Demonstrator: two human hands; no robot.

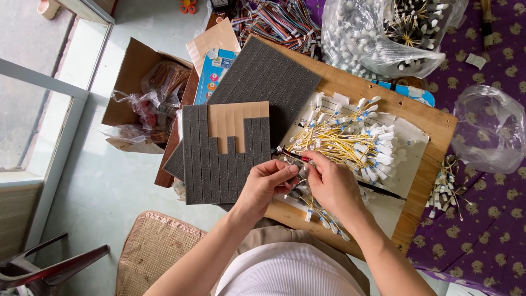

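Both hands meet mid-board: left hand (267, 183) and right hand (330, 181) fingers pinching one wire (293, 155) (ends hidden). Bag (378, 38) holds connectors; box (143, 82) holds bagged parts.

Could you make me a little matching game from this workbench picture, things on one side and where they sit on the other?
Things:
1. grey foam sheet
2. yellow wire bundle
3. cardboard box
4. empty clear bag

Places:
A. on the purple cloth at the right
B. on the floor at the left of the wooden board
C. on the board, beyond the right hand
D. beside the left hand, strips partly peeled off its backing

Pairs: 1-D, 2-C, 3-B, 4-A
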